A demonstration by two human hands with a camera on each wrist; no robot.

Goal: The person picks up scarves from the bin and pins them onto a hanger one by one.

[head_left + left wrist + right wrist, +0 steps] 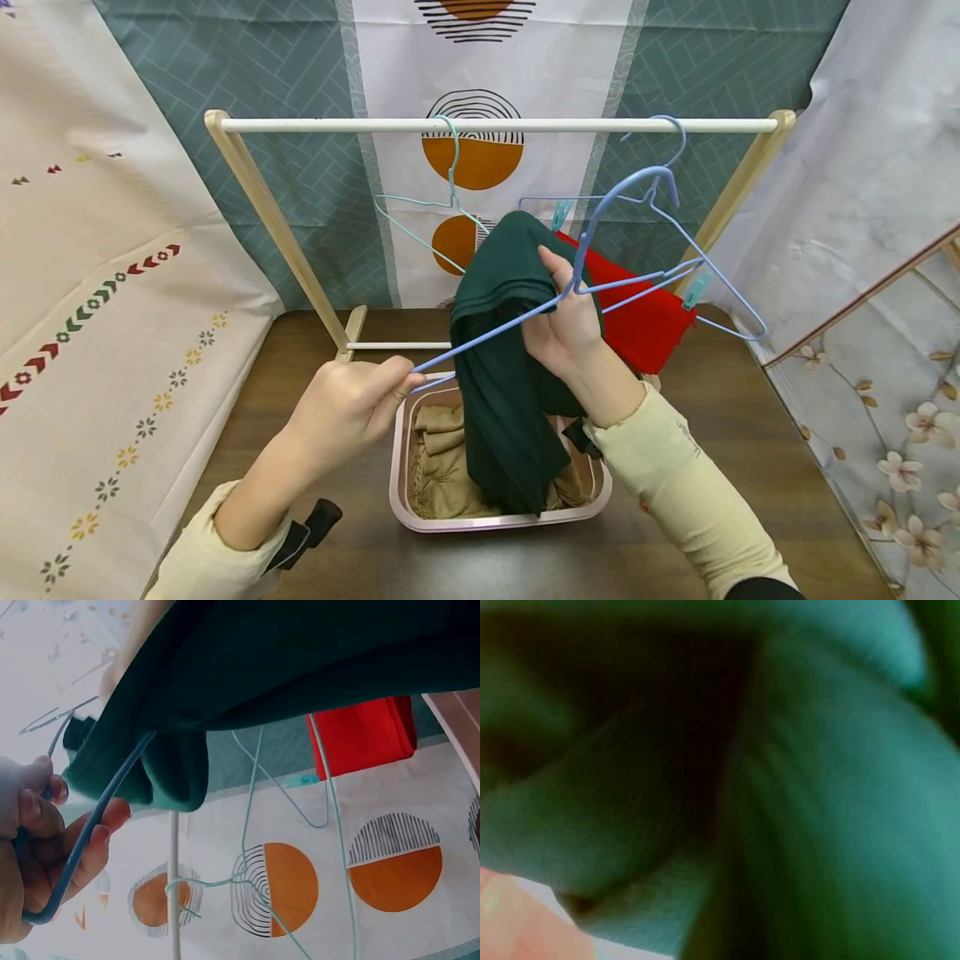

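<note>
In the head view my left hand (pixel 352 404) grips one end of a blue clothes hanger (pixel 495 336), which is tilted in front of the rod. My right hand (pixel 566 325) holds a dark green cloth (pixel 498 400) bunched over its fingers, the hanger's bar crossing over this hand. Long folds of the cloth hang down above the basket. The left wrist view shows the left fingers (pixel 94 851) curled about the hanger's corner. Green cloth (pixel 832 825) fills most of the right wrist view, blurred and close.
A drying rack with a white rod (pixel 337 126) spans the back. On it hang a mint hanger (pixel 411 200) and another blue hanger (pixel 738 308) with a red cloth (pixel 637 325) clipped on. Below, a pink basket (pixel 495 525) holds tan cloth (pixel 446 475).
</note>
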